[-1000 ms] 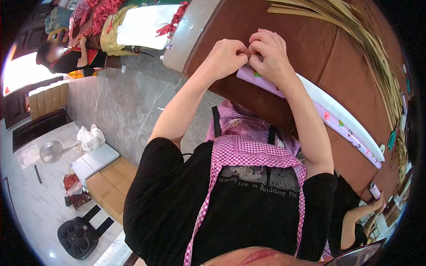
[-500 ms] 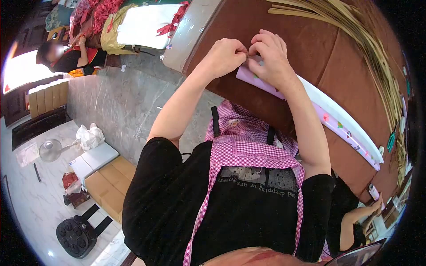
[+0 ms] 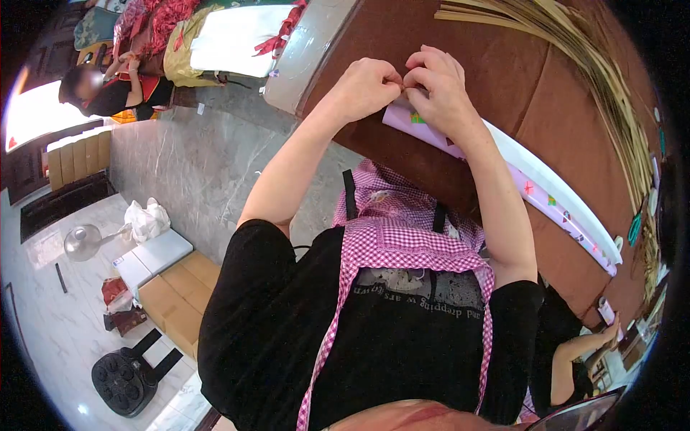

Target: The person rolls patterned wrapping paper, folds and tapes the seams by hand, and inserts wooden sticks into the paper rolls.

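Note:
My left hand (image 3: 368,90) and my right hand (image 3: 440,93) meet above the near edge of the brown cloth-covered table (image 3: 496,72). Both are closed, with fingertips pinched close together; whatever is between them is too small or hidden to make out. Below my right hand and forearm lies a long pink printed roll (image 3: 550,201), its left end just under the fingers. A white sheet or roll (image 3: 575,192) runs along its far side. My right forearm crosses over both and hides part of them.
Long dry strips (image 3: 611,93) curve along the table's far right, with green-handled scissors (image 3: 635,227) beside them. Another person (image 3: 108,90) sits at the upper left near red fabric. A co-worker's arm (image 3: 575,352) reaches in at the lower right. Cardboard boxes (image 3: 176,298) stand on the floor.
My right fingertips parted slightly from my left ones, then came back close to them. The person at the upper left has moved their hands a little.

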A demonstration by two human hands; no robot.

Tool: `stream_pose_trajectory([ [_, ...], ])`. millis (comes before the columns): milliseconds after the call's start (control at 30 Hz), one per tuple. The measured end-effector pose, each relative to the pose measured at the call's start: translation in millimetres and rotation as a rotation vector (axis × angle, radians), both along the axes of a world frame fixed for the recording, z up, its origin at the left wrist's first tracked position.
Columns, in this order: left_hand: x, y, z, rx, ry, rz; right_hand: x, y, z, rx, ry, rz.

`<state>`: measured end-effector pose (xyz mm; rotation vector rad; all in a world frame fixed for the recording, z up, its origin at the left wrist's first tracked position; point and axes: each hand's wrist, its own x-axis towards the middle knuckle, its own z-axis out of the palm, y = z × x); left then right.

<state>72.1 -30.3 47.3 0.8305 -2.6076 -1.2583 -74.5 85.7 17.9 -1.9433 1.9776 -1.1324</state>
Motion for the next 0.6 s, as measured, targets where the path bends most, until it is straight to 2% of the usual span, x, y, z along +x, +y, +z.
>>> stream_pose_trajectory([
  [600, 4.2, 8.5, 1.4, -0.042, -0.021, 0.021, -5.1, -2.8, -7.3, 0.015, -0.037, -0.008],
])
